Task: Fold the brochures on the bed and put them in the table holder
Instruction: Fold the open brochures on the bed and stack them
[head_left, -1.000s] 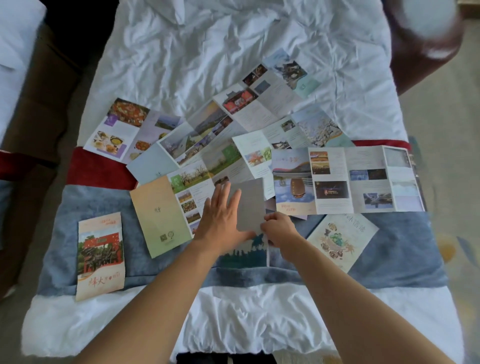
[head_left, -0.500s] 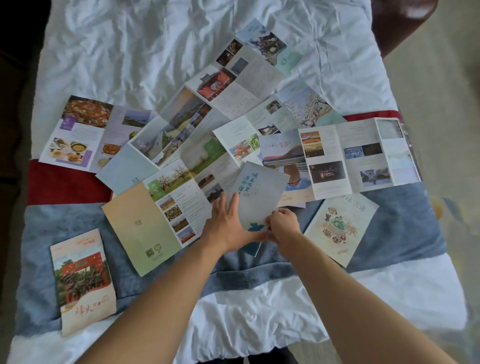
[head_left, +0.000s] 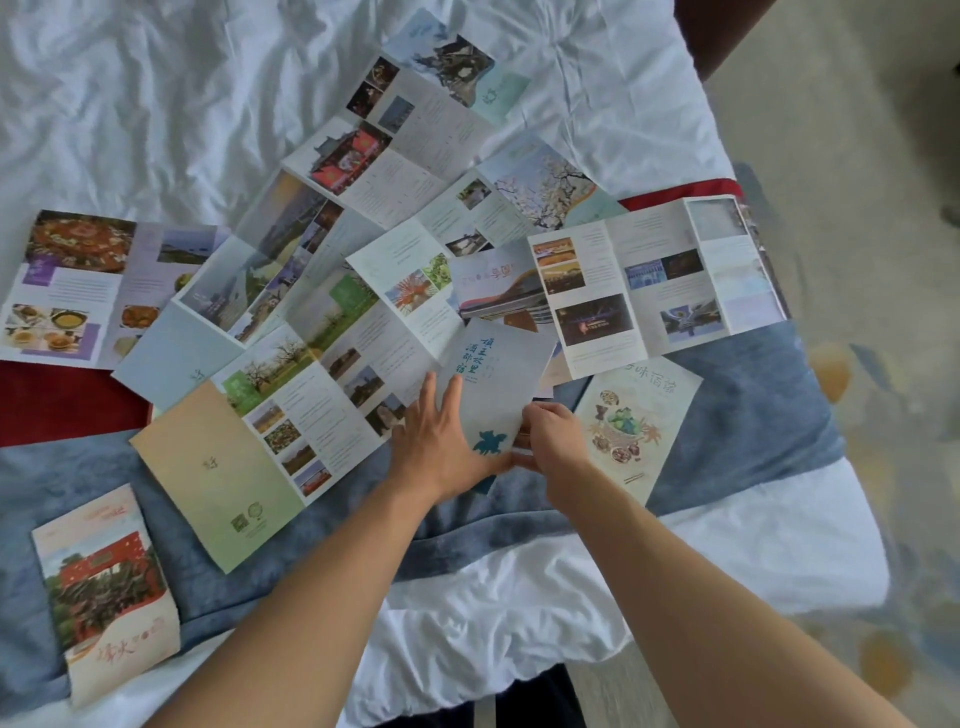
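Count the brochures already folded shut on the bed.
3: a red-building brochure near left on the blanket; a food-drawing brochure near right; a blue-lettered brochure under the left hand and right hand. Others may hide beneath the open ones.

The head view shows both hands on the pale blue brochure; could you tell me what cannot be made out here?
- Table holder: nowhere in the head view.
- Pale blue brochure: its lower edge is hidden by the left hand and right hand, so the fold cannot be judged.
- Small print on the open brochures: too small and blurred.
- Food brochure: cut off by the left edge.
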